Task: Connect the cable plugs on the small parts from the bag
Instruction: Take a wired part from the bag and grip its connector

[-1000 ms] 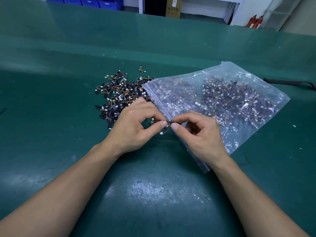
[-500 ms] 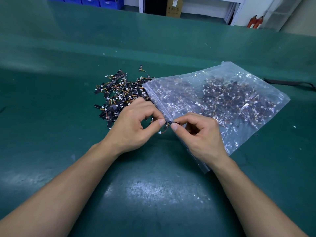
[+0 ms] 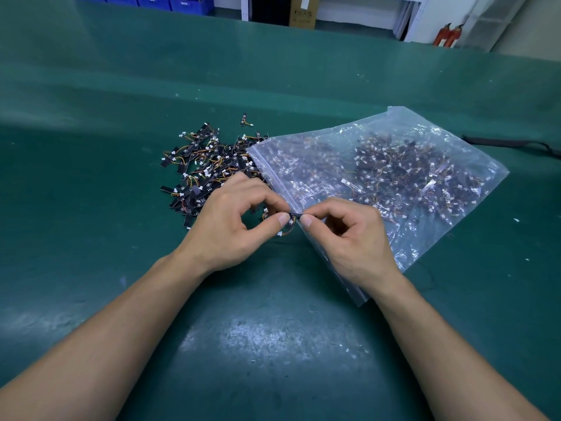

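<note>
Both hands pinch one small part (image 3: pixel 293 215), a thin black strip with orange wires and white plugs hanging below it. My left hand (image 3: pixel 235 221) holds its left end between thumb and forefinger; my right hand (image 3: pixel 349 235) holds its right end the same way. Behind my left hand lies a loose pile of the same small parts (image 3: pixel 206 165) on the green table. A clear zip bag (image 3: pixel 379 177) holding many more parts lies to the right, its near edge under my right hand.
The green mat (image 3: pixel 121 238) covers the whole table. A black cable (image 3: pixel 513 144) lies at the far right edge. Blue bins (image 3: pixel 145 0), a cardboard box (image 3: pixel 303 10) and red extinguishers (image 3: pixel 447 34) stand beyond the table's far edge.
The hands stay in nearly the same place. My fingertips have shifted slightly on the small part, and the strip now shows a little more between them.
</note>
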`<action>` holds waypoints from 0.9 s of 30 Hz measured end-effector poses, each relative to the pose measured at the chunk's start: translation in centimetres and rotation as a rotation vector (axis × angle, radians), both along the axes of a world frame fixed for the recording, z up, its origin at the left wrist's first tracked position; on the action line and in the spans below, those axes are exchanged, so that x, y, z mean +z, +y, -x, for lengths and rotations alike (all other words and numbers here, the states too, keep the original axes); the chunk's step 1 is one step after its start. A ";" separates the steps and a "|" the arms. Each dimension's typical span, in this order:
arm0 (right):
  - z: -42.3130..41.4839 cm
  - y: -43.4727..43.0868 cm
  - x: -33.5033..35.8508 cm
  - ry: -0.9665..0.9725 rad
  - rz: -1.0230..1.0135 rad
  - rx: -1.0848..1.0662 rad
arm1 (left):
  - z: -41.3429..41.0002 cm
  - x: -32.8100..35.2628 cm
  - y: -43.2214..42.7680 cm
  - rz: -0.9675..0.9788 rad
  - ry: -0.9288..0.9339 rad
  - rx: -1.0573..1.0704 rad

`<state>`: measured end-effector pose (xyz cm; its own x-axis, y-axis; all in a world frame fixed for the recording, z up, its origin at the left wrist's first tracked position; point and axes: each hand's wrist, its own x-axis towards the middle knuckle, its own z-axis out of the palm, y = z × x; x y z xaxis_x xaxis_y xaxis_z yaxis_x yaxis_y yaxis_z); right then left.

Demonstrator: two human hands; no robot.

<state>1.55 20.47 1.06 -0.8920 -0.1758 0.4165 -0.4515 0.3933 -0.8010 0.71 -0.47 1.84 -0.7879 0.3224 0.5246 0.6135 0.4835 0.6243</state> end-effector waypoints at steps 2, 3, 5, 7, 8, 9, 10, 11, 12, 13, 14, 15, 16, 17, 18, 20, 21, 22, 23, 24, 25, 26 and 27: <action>-0.1 0.0 0.0 0.000 -0.003 0.000 | 0.1 -0.1 0.1 0.009 0.005 -0.017; -0.1 0.0 0.0 0.001 -0.006 -0.001 | 0.1 -0.1 0.1 0.012 0.006 -0.021; -0.1 0.0 0.1 0.003 -0.016 -0.006 | 0.3 -0.2 0.1 0.015 0.012 -0.024; -0.1 0.0 0.1 0.001 -0.011 -0.009 | 0.3 -0.2 0.1 0.013 0.023 -0.022; -0.2 0.1 0.1 -0.001 0.000 -0.006 | 0.3 -0.1 0.2 0.012 0.027 -0.023; -0.2 0.1 0.1 0.003 0.008 -0.004 | 0.3 -0.1 0.2 0.011 0.028 -0.026; -0.2 0.1 0.1 0.012 0.007 -0.006 | 0.2 -0.1 0.3 0.011 0.030 -0.028; -0.1 0.1 0.1 0.024 -0.003 -0.010 | 0.2 -0.1 0.3 0.011 0.031 -0.029; -0.1 0.0 0.1 0.035 -0.020 -0.014 | 0.2 -0.1 0.3 0.012 0.028 -0.029; -0.1 0.0 0.1 0.043 -0.036 -0.015 | 0.2 -0.2 0.3 0.012 0.020 -0.028; -0.1 -0.1 0.1 0.049 -0.049 -0.016 | 0.2 -0.2 0.2 0.011 0.007 -0.027; -0.1 -0.1 0.1 0.055 -0.057 -0.018 | 0.2 -0.2 0.2 0.008 -0.006 -0.024; -0.1 -0.1 0.1 0.059 -0.061 -0.019 | 0.1 -0.2 0.1 0.004 -0.014 -0.021; -0.1 -0.1 0.1 0.060 -0.061 -0.018 | 0.1 -0.2 0.1 0.001 -0.019 -0.022; -0.1 0.0 0.1 0.058 -0.057 -0.017 | 0.1 -0.2 0.1 0.000 -0.022 -0.025; -0.1 -0.1 0.1 0.051 -0.046 -0.015 | 0.1 -0.1 0.1 0.011 -0.021 -0.033; -0.1 -0.1 0.1 0.043 -0.041 -0.016 | 0.2 -0.1 0.1 0.015 -0.017 -0.034; -0.2 -0.2 0.1 0.033 -0.035 -0.016 | 0.2 -0.1 0.1 0.016 -0.011 -0.031; -0.2 -0.2 0.1 0.023 -0.027 -0.014 | 0.2 -0.1 0.0 0.013 -0.002 -0.024; -0.2 -0.2 0.1 0.018 -0.021 -0.010 | 0.2 -0.1 0.0 0.011 0.010 -0.015; -0.2 -0.2 0.1 0.018 -0.017 -0.007 | 0.2 0.0 -0.1 0.008 0.019 -0.009; -0.2 -0.2 0.1 0.020 -0.013 -0.005 | 0.2 0.0 -0.1 0.006 0.021 -0.008; -0.2 -0.2 0.1 0.022 -0.009 -0.005 | 0.2 0.0 -0.1 0.003 0.018 -0.008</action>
